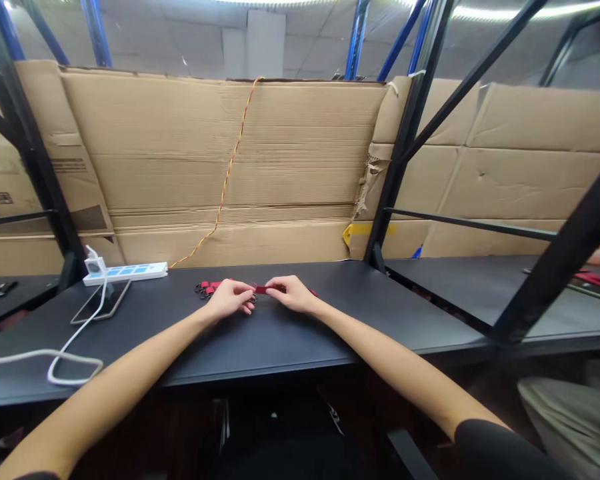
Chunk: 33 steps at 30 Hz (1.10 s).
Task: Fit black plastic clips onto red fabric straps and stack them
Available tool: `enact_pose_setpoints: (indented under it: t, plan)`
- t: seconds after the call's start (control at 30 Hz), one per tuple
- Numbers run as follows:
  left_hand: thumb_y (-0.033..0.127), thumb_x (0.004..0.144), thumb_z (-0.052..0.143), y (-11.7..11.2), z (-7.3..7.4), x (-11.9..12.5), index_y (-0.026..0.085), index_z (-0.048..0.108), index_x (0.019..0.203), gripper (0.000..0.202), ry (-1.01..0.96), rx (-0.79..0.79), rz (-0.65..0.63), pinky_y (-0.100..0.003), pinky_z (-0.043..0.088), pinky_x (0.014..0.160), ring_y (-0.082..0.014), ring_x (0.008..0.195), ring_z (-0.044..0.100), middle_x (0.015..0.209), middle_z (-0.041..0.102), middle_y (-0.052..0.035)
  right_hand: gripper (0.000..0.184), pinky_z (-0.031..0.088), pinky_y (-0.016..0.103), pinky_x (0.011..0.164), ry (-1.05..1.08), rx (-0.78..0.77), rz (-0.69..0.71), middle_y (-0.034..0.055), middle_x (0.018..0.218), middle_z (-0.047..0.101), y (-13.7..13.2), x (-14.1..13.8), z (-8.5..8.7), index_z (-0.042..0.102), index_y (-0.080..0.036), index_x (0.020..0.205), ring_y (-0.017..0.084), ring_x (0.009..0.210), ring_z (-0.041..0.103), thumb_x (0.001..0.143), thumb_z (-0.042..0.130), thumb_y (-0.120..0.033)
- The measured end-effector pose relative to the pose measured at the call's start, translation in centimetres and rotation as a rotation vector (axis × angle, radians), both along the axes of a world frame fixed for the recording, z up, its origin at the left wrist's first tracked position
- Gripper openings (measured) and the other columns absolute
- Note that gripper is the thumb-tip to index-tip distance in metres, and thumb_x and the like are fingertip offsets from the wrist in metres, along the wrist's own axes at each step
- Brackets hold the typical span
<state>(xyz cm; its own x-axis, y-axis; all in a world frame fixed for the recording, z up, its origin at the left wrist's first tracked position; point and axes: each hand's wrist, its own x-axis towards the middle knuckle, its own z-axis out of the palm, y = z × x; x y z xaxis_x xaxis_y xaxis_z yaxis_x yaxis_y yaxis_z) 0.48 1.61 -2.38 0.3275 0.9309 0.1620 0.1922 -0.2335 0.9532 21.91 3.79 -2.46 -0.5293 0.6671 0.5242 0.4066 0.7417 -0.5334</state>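
A short red strap (261,290) spans the gap between my two hands, just above the table. The fingers of my left hand (229,297) are pinched together at its left end, where a small dark metal ring or clasp shows below the fingertips. At the other end, my right hand (293,294) grips the strap between thumb and fingers. More red straps with dark metal clasps (206,289) lie on the table behind and left of my left hand, partly covered by it. A bit of red also shows just past my right hand.
A white power strip (130,273) with a plugged-in charger stands at the back left, near a phone (101,301) and a looping white cable (75,357). Cardboard (290,167) walls the back of the black table (280,353). A black metal post (397,160) rises at right.
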Motion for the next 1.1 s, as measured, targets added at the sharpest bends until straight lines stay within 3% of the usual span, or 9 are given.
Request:
enact_pose_setpoints:
  t: [0.3, 0.43, 0.53, 0.7, 0.83, 1.1]
  plan:
    - [0.03, 0.072, 0.074, 0.0, -0.2, 0.0, 0.006, 0.066, 0.095, 0.034, -0.056, -0.093, 0.012, -0.035, 0.059, 0.067, -0.0219, 0.072, 0.07, 0.078, 0.071, -0.0103, 0.021, 0.041, 0.025, 0.068, -0.26, 0.321, 0.039, 0.0053, 0.078, 0.069, -0.9, -0.6, -0.2, 0.072, -0.017, 0.09, 0.014, 0.069, 0.059, 0.084, 0.052, -0.016]
    - [0.021, 0.066, 0.077, 0.0, -0.2, 0.0, 0.007, 0.066, 0.103, 0.041, -0.083, -0.152, -0.096, -0.035, 0.058, 0.075, -0.0222, 0.083, 0.07, 0.095, 0.071, -0.013, 0.02, 0.04, 0.024, 0.067, -0.322, 0.37, 0.019, 0.0052, 0.077, 0.068, -1.0, -0.7, -0.3, 0.071, -0.017, 0.088, 0.014, 0.067, 0.057, 0.083, 0.052, -0.014]
    - [0.016, 0.065, 0.076, 0.2, -0.2, 0.0, 0.007, 0.064, 0.107, 0.045, -0.078, -0.157, -0.1, -0.035, 0.058, 0.076, -0.0217, 0.082, 0.07, 0.095, 0.071, -0.0131, 0.019, 0.039, 0.024, 0.065, -0.334, 0.368, 0.003, 0.0053, 0.075, 0.068, -1.0, -0.7, -0.2, 0.071, -0.016, 0.085, 0.014, 0.066, 0.057, 0.082, 0.052, -0.014]
    - [0.023, 0.07, 0.073, 0.2, -0.3, -0.2, 0.006, 0.064, 0.105, 0.039, 0.007, -0.079, -0.097, -0.035, 0.058, 0.07, -0.0198, 0.071, 0.069, 0.076, 0.072, -0.0093, 0.018, 0.038, 0.024, 0.065, -0.368, 0.357, 0.01, 0.0048, 0.074, 0.069, -1.2, -0.6, -0.1, 0.07, -0.017, 0.081, 0.014, 0.065, 0.057, 0.081, 0.052, -0.014]
    - [0.032, 0.072, 0.071, 0.0, -0.2, -0.3, 0.008, 0.066, 0.099, 0.037, 0.072, 0.002, -0.123, -0.033, 0.057, 0.068, -0.0177, 0.065, 0.068, 0.072, 0.071, -0.0076, 0.019, 0.038, 0.024, 0.066, -0.386, 0.339, 0.017, 0.0047, 0.077, 0.07, -1.3, -0.7, -0.1, 0.069, -0.017, 0.081, 0.014, 0.066, 0.058, 0.081, 0.051, -0.015]
    - [0.04, 0.077, 0.062, -1.0, 0.6, 0.2, 0.012, 0.068, 0.084, 0.029, 0.233, 0.18, -0.053, -0.025, 0.053, 0.055, -0.0134, 0.055, 0.062, 0.066, 0.068, -0.0058, 0.016, 0.039, 0.025, 0.067, -0.412, 0.369, 0.044, 0.005, 0.074, 0.068, -1.7, -0.9, 0.0, 0.067, -0.017, 0.075, 0.015, 0.065, 0.057, 0.077, 0.051, -0.015]
